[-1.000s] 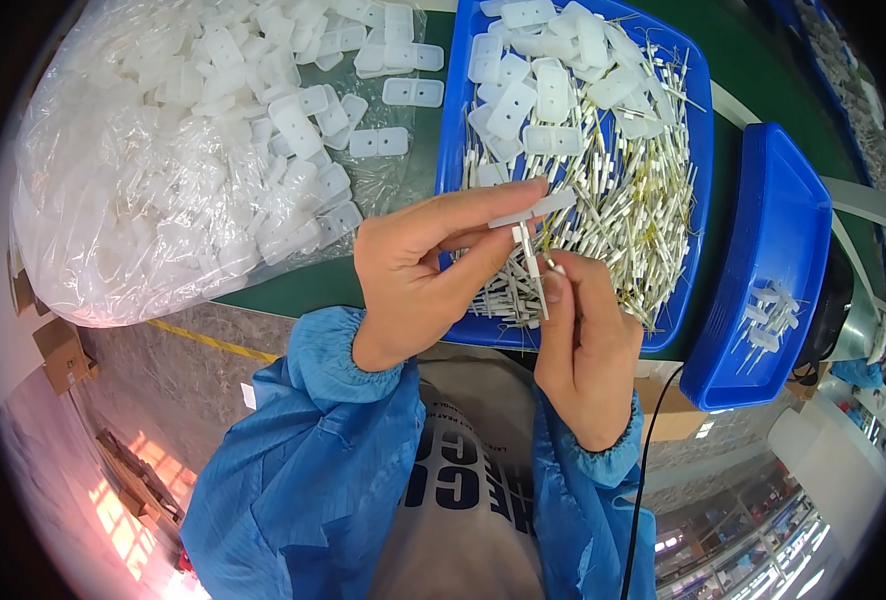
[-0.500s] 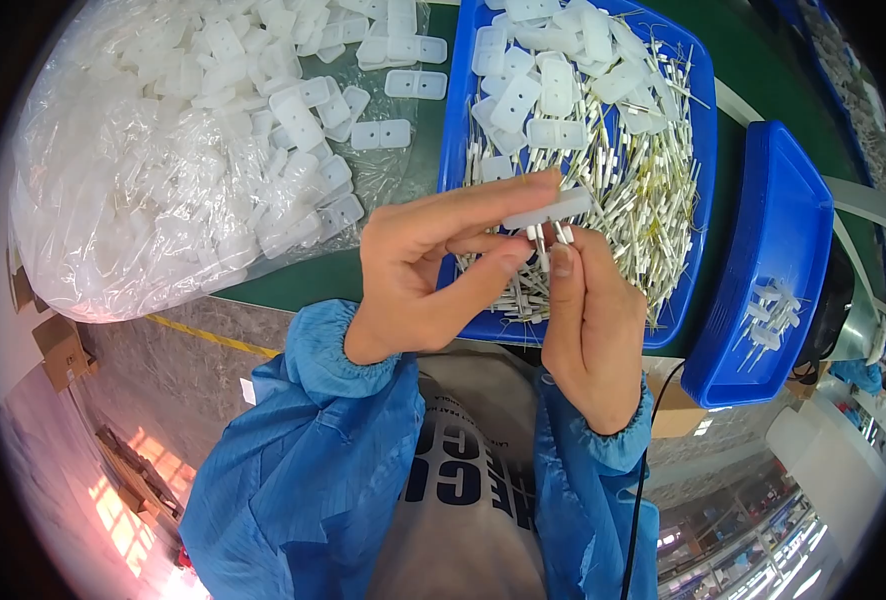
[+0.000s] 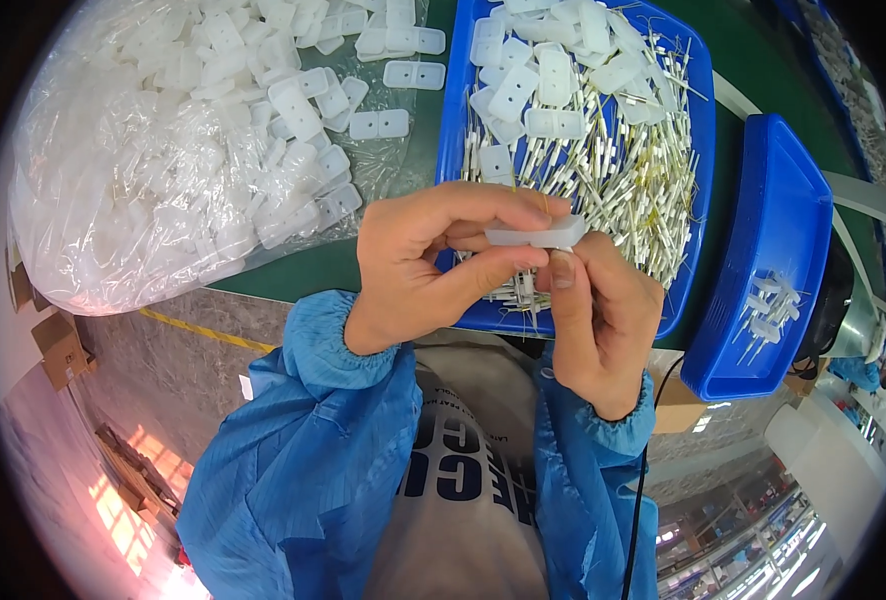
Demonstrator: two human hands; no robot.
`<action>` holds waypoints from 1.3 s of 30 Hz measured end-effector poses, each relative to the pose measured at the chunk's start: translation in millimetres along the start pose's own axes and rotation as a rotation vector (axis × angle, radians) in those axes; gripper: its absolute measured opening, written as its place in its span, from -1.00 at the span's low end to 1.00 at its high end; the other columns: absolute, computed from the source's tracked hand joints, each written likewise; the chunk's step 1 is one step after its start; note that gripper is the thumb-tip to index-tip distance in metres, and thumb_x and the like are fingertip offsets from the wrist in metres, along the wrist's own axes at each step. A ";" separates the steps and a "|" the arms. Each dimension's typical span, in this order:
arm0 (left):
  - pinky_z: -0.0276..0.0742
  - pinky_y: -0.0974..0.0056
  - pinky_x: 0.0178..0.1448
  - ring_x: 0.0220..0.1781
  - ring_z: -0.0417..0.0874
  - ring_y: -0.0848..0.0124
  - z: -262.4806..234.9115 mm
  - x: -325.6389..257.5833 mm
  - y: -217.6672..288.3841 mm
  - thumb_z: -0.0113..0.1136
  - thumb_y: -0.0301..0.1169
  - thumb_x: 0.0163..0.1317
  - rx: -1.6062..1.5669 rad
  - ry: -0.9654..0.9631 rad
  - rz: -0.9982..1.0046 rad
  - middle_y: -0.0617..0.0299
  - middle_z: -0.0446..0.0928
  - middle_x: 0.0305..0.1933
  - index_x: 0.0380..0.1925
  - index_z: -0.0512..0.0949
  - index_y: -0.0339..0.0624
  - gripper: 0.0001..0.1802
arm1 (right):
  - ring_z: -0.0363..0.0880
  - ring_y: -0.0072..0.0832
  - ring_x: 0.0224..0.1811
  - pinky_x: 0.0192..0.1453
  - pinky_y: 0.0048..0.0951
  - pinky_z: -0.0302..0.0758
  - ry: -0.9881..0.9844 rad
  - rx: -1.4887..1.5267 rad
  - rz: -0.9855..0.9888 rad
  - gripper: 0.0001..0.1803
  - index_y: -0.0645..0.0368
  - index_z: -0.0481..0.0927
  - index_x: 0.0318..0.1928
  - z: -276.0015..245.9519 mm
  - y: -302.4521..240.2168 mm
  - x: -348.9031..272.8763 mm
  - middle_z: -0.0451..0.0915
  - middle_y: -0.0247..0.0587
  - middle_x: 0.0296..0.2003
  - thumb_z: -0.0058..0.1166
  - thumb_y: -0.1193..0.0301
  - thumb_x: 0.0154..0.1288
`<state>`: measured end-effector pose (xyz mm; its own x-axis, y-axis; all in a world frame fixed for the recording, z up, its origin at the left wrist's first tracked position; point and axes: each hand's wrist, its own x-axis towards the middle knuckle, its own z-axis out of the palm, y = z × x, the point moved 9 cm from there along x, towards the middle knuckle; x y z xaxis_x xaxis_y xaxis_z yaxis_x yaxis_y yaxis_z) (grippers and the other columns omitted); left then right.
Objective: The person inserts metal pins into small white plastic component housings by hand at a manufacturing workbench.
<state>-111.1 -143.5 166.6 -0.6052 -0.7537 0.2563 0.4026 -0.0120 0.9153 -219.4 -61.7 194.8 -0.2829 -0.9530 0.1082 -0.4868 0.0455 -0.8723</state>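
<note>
My left hand (image 3: 433, 262) pinches a flat translucent white plastic piece (image 3: 535, 236) between thumb and fingers, held level in front of my chest. My right hand (image 3: 595, 318) comes up under the piece, its thumb and fingertips pressed against the underside; whatever thin part it grips there is hidden. Both hands hover over the near edge of a blue tray (image 3: 691, 150) that holds several white plastic pieces and a heap of thin white pin-like parts with wire ends (image 3: 623, 170).
A large clear bag of white plastic pieces (image 3: 163, 150) lies at the left on the green table (image 3: 313, 270), with loose pieces spilled from it. A second blue tray (image 3: 773, 240) at the right holds a few finished parts. Floor and cartons show below the table edge.
Both hands have drawn nearer to me. The right hand has shifted from beside the white piece to under it, and the thin pins it held are no longer visible.
</note>
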 end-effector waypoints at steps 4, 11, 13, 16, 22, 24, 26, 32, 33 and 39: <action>0.70 0.15 0.04 0.00 0.73 0.04 4.5 2.2 17.6 0.28 -0.72 0.12 0.172 -0.125 0.026 -0.28 0.64 -0.10 -0.21 0.56 -0.40 -0.78 | 0.35 -0.59 -0.69 -0.55 -0.58 0.32 -0.091 0.339 0.146 -0.92 0.22 0.53 -0.13 8.3 8.6 -6.7 0.48 -0.32 -0.59 0.03 0.50 0.44; 0.75 0.11 -0.15 -0.18 0.77 -0.01 2.2 -2.2 35.7 0.35 -0.58 0.14 0.265 -0.147 0.197 -0.23 0.67 -0.19 -0.28 0.57 -0.33 -0.83 | 0.53 -0.28 -0.69 -0.59 -0.36 0.43 0.024 0.054 -0.142 -0.89 0.24 0.49 -0.17 9.0 -23.2 -9.7 0.52 -0.18 -0.59 0.11 0.48 0.38; 0.75 0.10 -0.19 -0.23 0.78 -0.02 3.1 -7.7 42.2 0.37 -0.38 0.22 0.424 -0.140 0.266 -0.22 0.68 -0.23 -0.26 0.55 -0.30 -0.76 | 0.49 -0.24 -0.73 -0.63 -0.31 0.41 0.078 -0.046 -0.184 -0.87 0.25 0.50 -0.19 10.8 -31.8 -13.3 0.49 -0.19 -0.64 0.17 0.51 0.31; 0.75 0.25 -0.19 -0.21 0.80 0.15 -0.1 -14.2 46.4 0.48 -0.45 0.03 0.363 -0.029 0.377 -0.08 0.72 -0.27 -0.28 0.67 -0.32 -0.74 | 0.47 -0.36 -0.76 -0.66 -0.36 0.38 0.122 -0.168 -0.222 -0.86 0.24 0.50 -0.26 13.0 -47.1 -17.0 0.46 -0.28 -0.71 0.21 0.51 0.26; 0.76 0.21 -0.21 -0.22 0.80 0.11 -5.4 -19.0 36.3 0.44 -0.39 0.11 0.263 -0.020 0.337 -0.11 0.72 -0.27 -0.24 0.67 -0.31 -0.73 | 0.47 -0.45 -0.76 -0.67 -0.41 0.39 0.136 -0.183 -0.195 -0.82 0.28 0.51 -0.21 14.1 -47.6 -19.0 0.47 -0.34 -0.70 0.22 0.47 0.28; 0.76 0.22 -0.22 -0.22 0.80 0.09 -3.7 -19.5 38.0 0.41 -0.36 0.16 0.254 -0.027 0.318 -0.14 0.71 -0.24 -0.25 0.66 -0.31 -0.75 | 0.47 -0.46 -0.76 -0.67 -0.41 0.39 0.137 -0.174 -0.193 -0.80 0.29 0.52 -0.18 14.4 -47.4 -19.4 0.46 -0.35 -0.71 0.21 0.46 0.29; 0.76 0.22 -0.24 -0.22 0.79 0.07 -1.4 -22.0 32.7 0.37 -0.33 0.21 0.253 -0.023 0.304 -0.18 0.70 -0.21 -0.25 0.66 -0.30 -0.75 | 0.53 -0.42 -0.68 -0.63 -0.38 0.43 0.066 -0.190 -0.171 -0.78 0.34 0.51 -0.17 16.7 -46.3 -19.6 0.52 -0.25 -0.61 0.20 0.44 0.30; 0.73 0.26 -0.29 -0.25 0.78 0.09 0.6 -6.5 59.5 0.29 -0.35 0.25 0.163 -0.191 0.450 -0.18 0.68 -0.08 -0.19 0.70 -0.34 -0.74 | 0.57 -0.27 -0.42 -0.37 -0.27 0.49 0.193 -0.186 -0.106 -0.63 0.39 0.54 -0.18 -59.3 -24.9 -48.0 0.55 -0.02 -0.36 -0.08 0.25 0.49; 0.70 0.24 -0.21 -0.22 0.76 0.12 -7.0 4.6 63.4 0.30 -0.39 0.20 0.476 -0.125 0.368 -0.10 0.69 -0.07 -0.17 0.70 -0.31 -0.75 | 0.56 -0.31 -0.37 -0.30 -0.28 0.48 0.459 -0.226 0.018 -0.56 0.36 0.55 -0.20 -89.5 -15.0 -60.9 0.55 -0.05 -0.35 -0.19 0.19 0.55; 0.53 0.14 -0.01 -0.10 0.62 0.13 -51.6 29.7 45.4 0.33 -0.51 0.06 1.422 -0.025 0.121 0.15 0.64 -0.08 -0.09 0.68 -0.12 -0.65 | 0.53 -0.33 -0.12 0.01 -0.37 0.43 0.797 -0.700 0.298 -0.57 0.30 0.54 0.05 -229.1 36.9 -96.1 0.52 -0.08 -0.19 -0.16 0.16 0.59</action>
<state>-75.3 -200.4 199.7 -0.6350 -0.6910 0.3454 -0.5591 0.7196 0.4118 -399.5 100.2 261.4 -0.7967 -0.4201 0.4345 -0.5994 0.6413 -0.4790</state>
